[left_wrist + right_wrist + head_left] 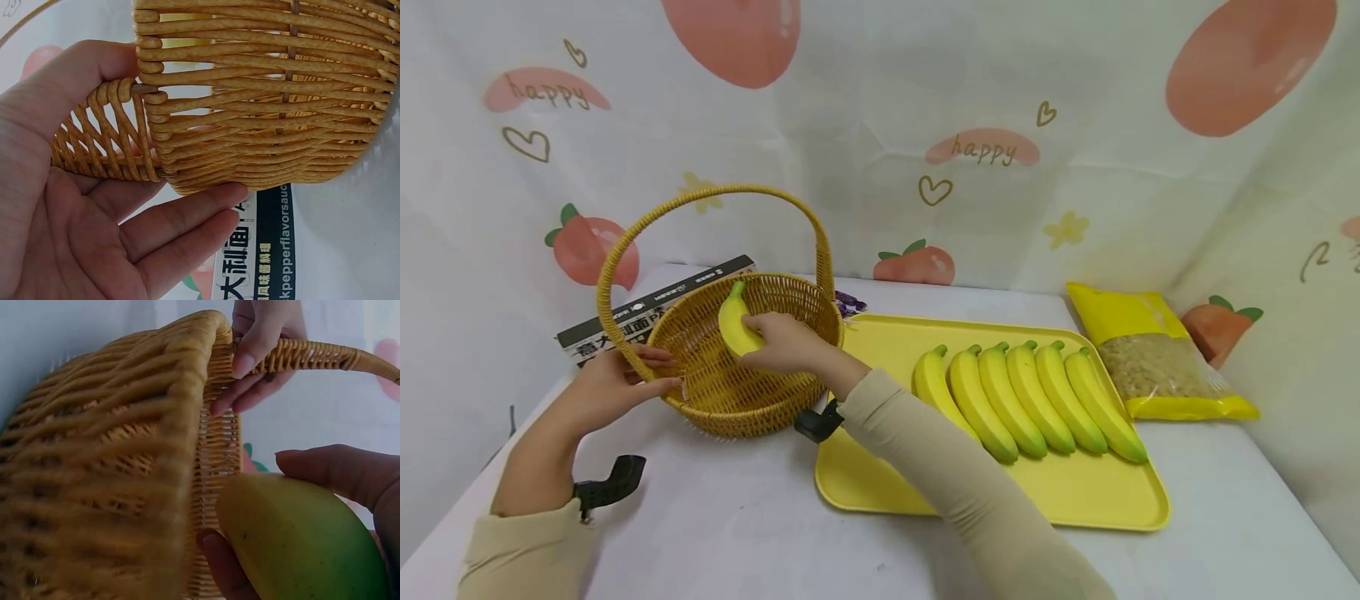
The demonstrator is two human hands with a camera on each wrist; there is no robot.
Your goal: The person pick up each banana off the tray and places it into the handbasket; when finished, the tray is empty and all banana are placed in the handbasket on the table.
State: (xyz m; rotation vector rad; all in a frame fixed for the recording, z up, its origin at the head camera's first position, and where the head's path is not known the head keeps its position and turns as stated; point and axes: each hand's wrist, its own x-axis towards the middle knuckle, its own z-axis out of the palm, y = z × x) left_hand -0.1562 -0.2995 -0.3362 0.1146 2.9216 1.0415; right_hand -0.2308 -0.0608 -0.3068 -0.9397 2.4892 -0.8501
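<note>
A banana point(735, 323) is gripped by my right hand point(786, 343) over the opening of a round wicker basket point(730, 417). In the right wrist view the banana point(294, 537) sits between thumb and fingers, close beside the basket's rim. At the basket's left side, my left hand point(606, 387) holds the foot of the tall arched handle point(715, 190). The left wrist view has the left hand's thumb and fingers around the handle base point(106, 134), with fingertips touching the woven wall point(262, 125). Several more bananas point(1000, 404) lie in a row on a yellow tray point(880, 492).
Behind the basket lies a long black and white box point(658, 300) with printed lettering. A small purple wrapper point(850, 305) shows by the basket's back right. At the tray's right is a yellow bag point(1157, 354) with a see-through window. A patterned cloth hangs behind the white table.
</note>
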